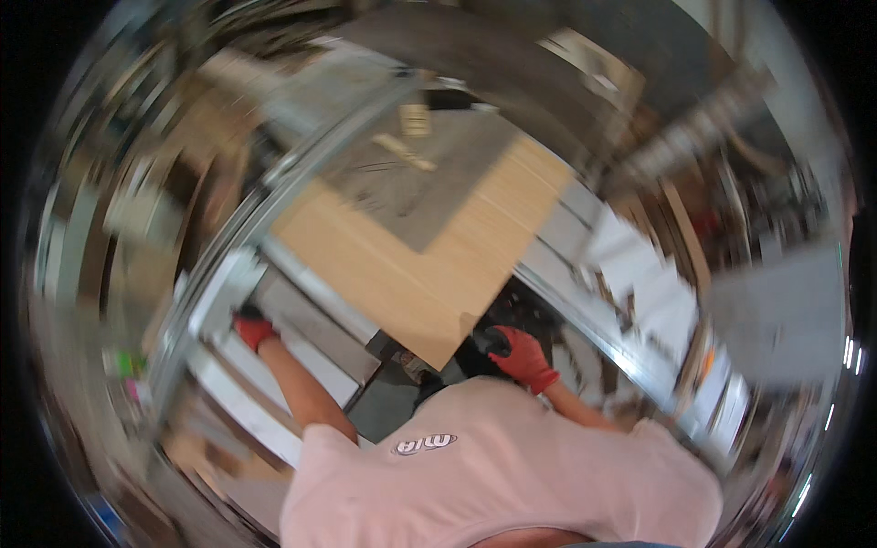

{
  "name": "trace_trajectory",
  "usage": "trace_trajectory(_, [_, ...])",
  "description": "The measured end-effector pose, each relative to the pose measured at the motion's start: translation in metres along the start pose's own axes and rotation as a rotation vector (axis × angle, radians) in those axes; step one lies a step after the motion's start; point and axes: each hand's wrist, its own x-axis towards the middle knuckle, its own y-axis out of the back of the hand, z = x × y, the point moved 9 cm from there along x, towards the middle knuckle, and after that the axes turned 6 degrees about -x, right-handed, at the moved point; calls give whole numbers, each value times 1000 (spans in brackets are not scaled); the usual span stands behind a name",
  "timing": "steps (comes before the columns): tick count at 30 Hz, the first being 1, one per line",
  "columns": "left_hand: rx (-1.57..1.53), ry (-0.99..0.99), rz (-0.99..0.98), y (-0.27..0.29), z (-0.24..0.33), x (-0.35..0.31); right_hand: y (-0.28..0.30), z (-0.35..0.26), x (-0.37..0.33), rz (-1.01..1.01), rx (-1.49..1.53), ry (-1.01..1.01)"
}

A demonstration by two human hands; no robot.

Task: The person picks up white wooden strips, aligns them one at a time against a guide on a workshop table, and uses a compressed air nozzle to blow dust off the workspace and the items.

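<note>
My left hand (253, 327), in a red and black glove, is at the white edge of the metal frame (224, 283) on the left. Its fingers are dark and smeared by motion, so their grip is unclear. To the right, my right hand (523, 356), gloved in red with a dark palm, is loosely curved with nothing visible in it. It is beside the near corner of a light wood-coloured board (438, 306), with a small gap between. A dark grey sheet (411, 196) lies over the far part of this board. Two small wooden pieces (404, 152) (415, 120) rest on the sheet.
A long metal rail (265, 210) runs along the board's left side. On the right, a shiny metal edge (603, 342) borders white panels (639, 274). Boards and offcuts (151, 201) crowd the left. A large pale panel (776, 315) stands far right. The view is blurred.
</note>
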Motion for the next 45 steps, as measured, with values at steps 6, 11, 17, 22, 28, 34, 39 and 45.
trace_trajectory(6, [-263,103,144,61,135,-137,11,90,-111,7,-20,-422])
trace_trajectory(11, [-1467,459,121,4,221,-207,28,143,-170,216,48,-543])
trace_trajectory(17, [-1209,-361,55,27,383,-254,108,283,-270,925,117,-795])
trace_trajectory(22, [-1198,-632,-71,22,494,-366,206,488,-398,1212,71,-1178])
trace_trajectory(28, [-1276,-548,-409,-26,546,-546,312,625,-402,1066,-177,-1106])
trace_trajectory(34, [-663,-1054,-472,64,583,-687,312,737,-403,792,-348,-1115])
trace_trajectory(39, [-676,-769,-448,63,527,-659,341,713,-411,1053,-260,-1064])
trace_trajectory(45, [-639,-697,-498,58,512,-652,324,625,-390,937,1476,-306])
